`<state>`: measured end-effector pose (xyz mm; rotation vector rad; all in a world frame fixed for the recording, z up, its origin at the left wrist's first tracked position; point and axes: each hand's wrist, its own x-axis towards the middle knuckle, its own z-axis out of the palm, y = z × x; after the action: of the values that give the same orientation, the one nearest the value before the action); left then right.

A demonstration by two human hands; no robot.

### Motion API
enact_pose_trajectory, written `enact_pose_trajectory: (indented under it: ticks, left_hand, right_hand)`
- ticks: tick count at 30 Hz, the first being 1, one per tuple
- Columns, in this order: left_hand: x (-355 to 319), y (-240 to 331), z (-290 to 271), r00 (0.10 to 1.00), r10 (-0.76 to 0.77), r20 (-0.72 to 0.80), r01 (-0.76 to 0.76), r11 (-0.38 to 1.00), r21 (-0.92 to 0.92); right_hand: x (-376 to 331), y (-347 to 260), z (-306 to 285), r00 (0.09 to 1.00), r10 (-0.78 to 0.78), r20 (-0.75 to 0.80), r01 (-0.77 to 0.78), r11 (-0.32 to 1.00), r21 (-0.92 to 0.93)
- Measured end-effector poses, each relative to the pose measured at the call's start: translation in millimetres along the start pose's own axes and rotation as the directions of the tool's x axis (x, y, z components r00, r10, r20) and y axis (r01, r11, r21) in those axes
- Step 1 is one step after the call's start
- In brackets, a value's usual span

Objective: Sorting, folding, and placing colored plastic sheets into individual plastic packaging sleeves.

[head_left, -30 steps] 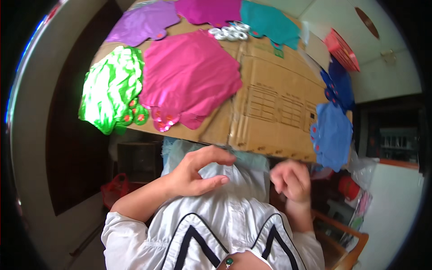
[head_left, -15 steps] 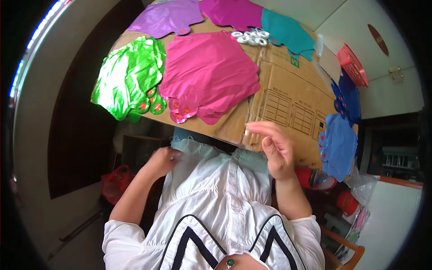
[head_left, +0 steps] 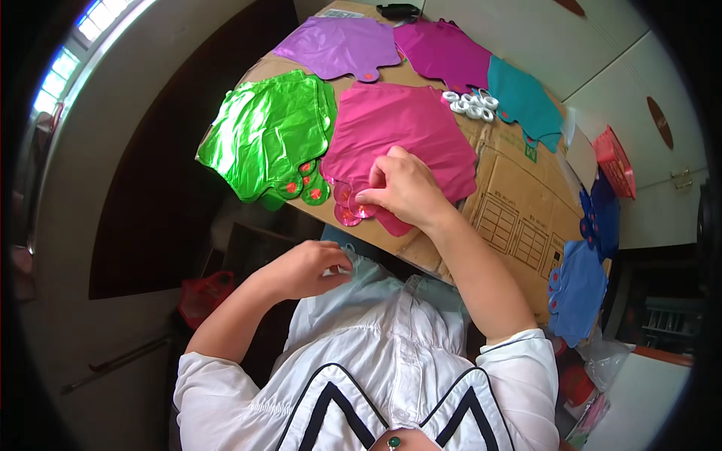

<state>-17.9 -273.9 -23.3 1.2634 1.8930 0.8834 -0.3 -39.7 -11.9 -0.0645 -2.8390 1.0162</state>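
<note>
With the right hand [head_left: 407, 186], its grip unclear, curled at the tabs [head_left: 347, 216] of the pink stack [head_left: 402, 124], beside the green stack [head_left: 263, 135] on the counter [head_left: 498, 169], and the left hand [head_left: 307, 269] loosely open, a light single-tab pinch should best keep the pink stack flat.

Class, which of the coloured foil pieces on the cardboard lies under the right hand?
The pink foil piece just right of the shiny green one. The right hand is over its tabbed near edge; neither hand is over any other piece.
</note>
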Motion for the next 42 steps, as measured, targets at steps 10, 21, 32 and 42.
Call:
enact_pose_trajectory:
  ticks: [10, 21, 32, 42]
  left_hand:
    - [49.5, -9.5, -45.0, 0.813, 0.575, -0.09, -0.36, 0.619, 0.698]
    - [78.3, -7.3, -86.6, 0.975, 0.214, -0.057, -0.207, 0.972, 0.112]
    - [87.1, -1.9, -68.1, 0.823, 0.341, -0.454, -0.189, 0.919, 0.347]
    - [80.0, -18.8, -36.8, 0.722, 0.671, -0.167, -0.395, 0.598, 0.697]
  right_hand:
    - [-11.8, 16.2, -7.3, 0.984, -0.174, 0.025, 0.169, 0.977, 0.132]
    - [-26.9, 11.1, 6.1, 0.887, -0.455, -0.072, 0.435, 0.879, -0.194]
    - [0.9, 4.1, -12.0, 0.993, 0.031, 0.117, -0.046, 0.991, 0.129]
    - [5.4, 23.0, -8.3, 0.98, 0.2, -0.004, -0.163, 0.809, 0.565]
